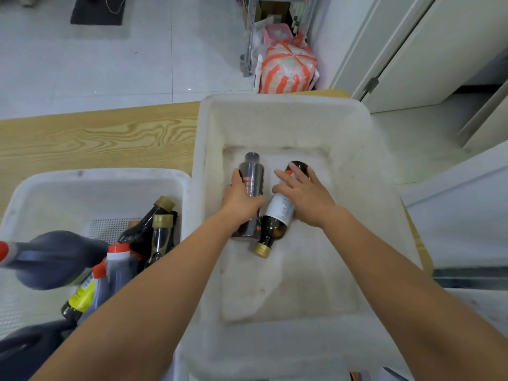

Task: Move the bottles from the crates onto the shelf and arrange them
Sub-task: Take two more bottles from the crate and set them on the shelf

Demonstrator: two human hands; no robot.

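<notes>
Both your arms reach into the white crate (354, 171) that fills the centre and right of the frame. Two bottles lie on its floor, side by side and touching near their lower ends.

Your left hand (242, 200) is curled around the grey bottle (251, 177), thumb on its left side and fingers wrapped over the body, so the bottle's middle is covered while its cap end points toward the top of the frame. It lies flat under your grip.

Your right hand (305, 196) rests on the brown glass bottle (276, 224) just to the right, fingers spread loosely over its upper body and white label; whether they have closed around it you cannot tell from here. That bottle lies tilted, base toward the upper right and its gold cap (261, 250) pointing toward the lower left, below both your hands.

In the lower left of the frame sits a second white crate (55, 185) with a perforated floor. It holds a cluster of dark bottles (154, 229), two with gold caps leaning against the right wall, others with red and white caps lying lower down, and one with a yellow label. A blurred dark jug (57, 259) with a red cap crosses its left side.

Both crates stand on a wooden table (96, 141), whose bare grain shows in the left middle of the frame.
</notes>
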